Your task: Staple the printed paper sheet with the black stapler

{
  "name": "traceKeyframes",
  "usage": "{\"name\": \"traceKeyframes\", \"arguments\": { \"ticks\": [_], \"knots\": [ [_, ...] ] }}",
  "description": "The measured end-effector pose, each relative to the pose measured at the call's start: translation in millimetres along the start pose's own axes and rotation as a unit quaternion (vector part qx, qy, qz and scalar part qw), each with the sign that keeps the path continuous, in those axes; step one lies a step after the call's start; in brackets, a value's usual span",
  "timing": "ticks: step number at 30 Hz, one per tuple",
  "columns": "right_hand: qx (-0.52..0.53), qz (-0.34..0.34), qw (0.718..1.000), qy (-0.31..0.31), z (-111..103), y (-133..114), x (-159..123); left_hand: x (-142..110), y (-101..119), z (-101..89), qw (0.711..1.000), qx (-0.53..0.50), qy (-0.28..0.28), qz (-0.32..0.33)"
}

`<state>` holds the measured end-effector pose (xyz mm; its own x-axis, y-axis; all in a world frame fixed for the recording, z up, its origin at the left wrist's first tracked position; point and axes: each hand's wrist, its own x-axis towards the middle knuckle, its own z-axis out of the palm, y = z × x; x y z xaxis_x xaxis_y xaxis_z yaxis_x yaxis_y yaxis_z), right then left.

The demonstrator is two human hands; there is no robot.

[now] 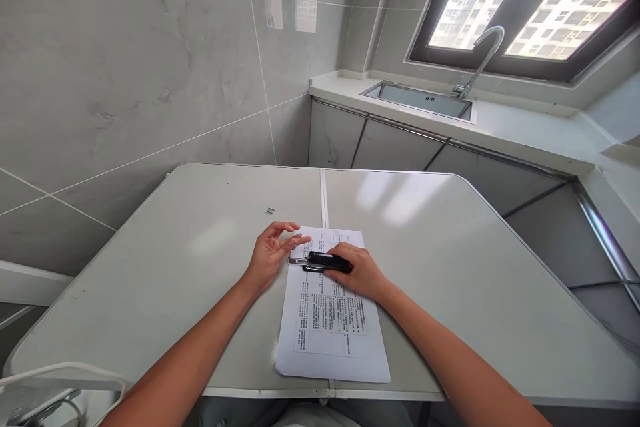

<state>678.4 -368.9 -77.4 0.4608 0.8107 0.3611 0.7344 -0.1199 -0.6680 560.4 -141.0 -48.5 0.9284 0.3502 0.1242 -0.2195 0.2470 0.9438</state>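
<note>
My right hand (361,272) is closed around a black stapler (325,261) and holds it over the upper left edge of a printed sheet of paper (333,323). The stapler's metal front end points left. My left hand (273,250) hovers beside that end with fingers apart and slightly curled, its fingertips close to the paper's top left corner. The paper lies flat on the light grey folding table (175,267), across its middle seam.
A small strip of staples (270,210) lies on the table beyond my left hand. A steel sink (417,99) with a curved tap (483,57) sits in a counter at the back right under a window. A white cable (60,373) runs at the lower left.
</note>
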Motion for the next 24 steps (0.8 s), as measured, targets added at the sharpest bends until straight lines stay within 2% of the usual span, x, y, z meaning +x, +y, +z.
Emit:
{"name": "traceKeyframes", "arguments": {
  "ticks": [2,7,11,14,18,21,23,24],
  "knots": [
    [-0.026,-0.033,0.999,0.011,-3.3,-5.9,1.5,0.7,-2.4,-1.9,1.000,0.006,0.000,0.003],
    [-0.129,-0.132,0.973,0.139,-4.5,-39.0,7.5,0.4,-6.0,-6.7,1.000,0.015,-0.017,0.013],
    [-0.168,-0.176,0.962,0.123,7.8,-69.7,21.8,-4.0,-3.9,-5.6,0.998,0.014,-0.020,0.052],
    [-0.193,-0.197,0.953,0.123,17.5,-81.8,35.3,-7.0,-2.9,-3.6,0.997,0.019,-0.015,0.072],
    [-0.215,-0.215,0.944,0.130,21.2,-86.1,44.4,-9.0,-1.6,-0.8,0.997,0.026,-0.013,0.078],
    [-0.211,-0.218,0.945,0.120,15.5,-87.1,44.2,-9.7,0.5,-0.5,0.994,0.050,-0.023,0.094],
    [-0.186,-0.194,0.953,0.135,6.8,-82.0,43.4,-8.5,1.2,-4.3,0.987,0.119,-0.009,0.106],
    [-0.169,-0.172,0.959,0.148,1.0,-75.6,43.2,-6.8,0.8,-8.0,0.978,0.176,0.016,0.115]
  ]
}}
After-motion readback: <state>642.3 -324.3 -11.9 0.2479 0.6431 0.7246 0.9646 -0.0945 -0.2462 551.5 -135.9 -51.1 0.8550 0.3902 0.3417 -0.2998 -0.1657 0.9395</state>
